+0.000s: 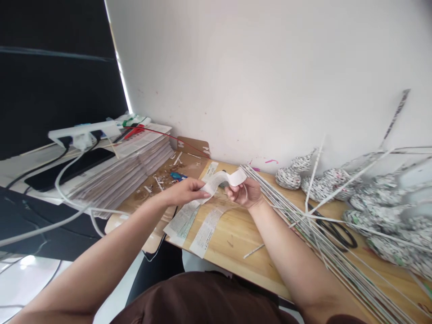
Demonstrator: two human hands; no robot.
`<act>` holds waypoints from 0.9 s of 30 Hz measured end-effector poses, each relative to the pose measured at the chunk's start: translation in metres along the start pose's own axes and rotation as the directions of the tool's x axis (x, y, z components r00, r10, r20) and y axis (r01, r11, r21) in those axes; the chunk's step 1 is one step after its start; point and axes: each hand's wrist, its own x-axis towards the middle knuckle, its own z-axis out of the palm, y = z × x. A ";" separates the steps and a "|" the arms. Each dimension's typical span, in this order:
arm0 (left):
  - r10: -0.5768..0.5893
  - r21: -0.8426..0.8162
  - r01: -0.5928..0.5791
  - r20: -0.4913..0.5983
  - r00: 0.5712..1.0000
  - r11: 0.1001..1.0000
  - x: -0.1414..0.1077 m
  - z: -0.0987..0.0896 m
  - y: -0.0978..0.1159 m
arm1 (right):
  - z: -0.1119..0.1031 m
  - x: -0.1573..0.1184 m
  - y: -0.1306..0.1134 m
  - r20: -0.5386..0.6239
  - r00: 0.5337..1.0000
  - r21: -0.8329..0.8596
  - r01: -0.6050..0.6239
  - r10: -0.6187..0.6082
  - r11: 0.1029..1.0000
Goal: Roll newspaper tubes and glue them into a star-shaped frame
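Observation:
A curled strip of printed paper (219, 180) spans the space between my two hands, above the table. Its left end is pinched between the thumb and fingers of my left hand (185, 191). My right hand (246, 192), palm turned up and fingers bent, grips the other end. Below lie more flat printed paper strips: a pile (184, 220) under my left hand and a single strip (209, 229) beside it. A thin rolled paper stick (254, 251) rests on the wood near my right forearm.
Stacked newspaper (135, 173) stands at the left with a black phone (70, 168), a white power strip (84, 129) and cables. Long paper sticks (337, 274), black-handled scissors (337, 234) and woven paper gourd shapes (378, 207) occupy the right. A blue tool (178, 176) lies on scrap-strewn cardboard (192, 164).

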 end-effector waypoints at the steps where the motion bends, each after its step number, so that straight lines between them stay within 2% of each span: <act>1: -0.036 -0.073 0.037 0.025 0.999 0.997 -0.012 0.002 0.011 | -0.001 0.001 0.001 -0.029 1.000 0.002 0.002 -0.002 1.000; 3: -0.109 -0.192 0.132 0.124 0.986 0.973 -0.036 0.008 0.036 | -0.005 0.003 0.003 -0.051 0.999 0.008 0.021 -0.020 1.000; 5: -0.136 -0.244 0.175 0.169 0.976 0.954 -0.052 0.014 0.056 | -0.008 0.004 0.005 -0.042 0.998 0.015 0.051 -0.051 0.999; 6: -0.127 -0.248 0.173 0.191 0.973 0.953 -0.055 0.017 0.062 | -0.009 0.004 0.006 -0.020 0.999 0.008 0.045 -0.045 0.999; 7: -0.120 -0.223 0.184 0.272 0.955 0.957 -0.055 0.020 0.065 | -0.010 0.004 0.006 0.012 1.000 -0.004 0.024 -0.023 1.000; 9: -0.100 -0.138 0.173 0.424 0.900 0.975 -0.041 0.024 0.060 | -0.011 0.003 0.006 0.078 0.996 -0.035 -0.030 0.033 0.999; 10: -0.065 -0.106 0.113 0.382 0.922 0.988 -0.029 0.024 0.052 | -0.012 0.002 0.006 0.100 0.994 -0.050 -0.043 0.048 0.998; 11: -0.022 -0.061 0.038 0.246 0.969 0.997 -0.014 0.024 0.042 | -0.014 0.002 0.006 0.110 0.993 -0.063 -0.045 0.051 0.997; 12: 0.013 0.013 -0.014 0.067 0.998 1.000 0.002 0.023 0.030 | -0.016 0.002 0.007 0.108 0.993 -0.072 -0.038 0.045 0.997; 13: 0.051 0.111 -0.040 -0.100 0.994 0.993 0.019 0.023 0.017 | -0.018 0.002 0.007 0.103 0.994 -0.082 -0.035 0.043 0.996; 14: 0.098 0.228 -0.044 -0.230 0.968 0.973 0.035 0.023 0.005 | -0.019 0.003 0.007 0.100 0.994 -0.094 -0.041 0.050 0.995; 15: 0.151 0.363 -0.033 -0.301 0.942 0.931 0.050 0.023 -0.005 | -0.021 0.003 0.007 0.098 0.993 -0.102 -0.055 0.065 0.993; 16: 0.206 0.501 -0.012 -0.335 0.920 0.865 0.064 0.025 -0.014 | -0.022 0.004 0.008 0.097 0.992 -0.105 -0.073 0.083 0.992; 20: 0.245 0.622 -0.007 -0.298 0.923 0.783 0.106 0.037 -0.030 | -0.022 0.007 0.011 0.097 0.986 -0.110 -0.127 0.138 0.986; 23: 0.224 0.684 0.003 -0.243 0.944 0.729 0.123 0.046 -0.032 | -0.018 0.007 0.015 0.098 0.981 -0.121 -0.154 0.166 0.981; 27: 0.230 0.744 -0.012 -0.192 0.954 0.669 0.133 0.049 -0.036 | -0.019 0.008 0.018 0.064 0.986 -0.109 -0.147 0.155 0.983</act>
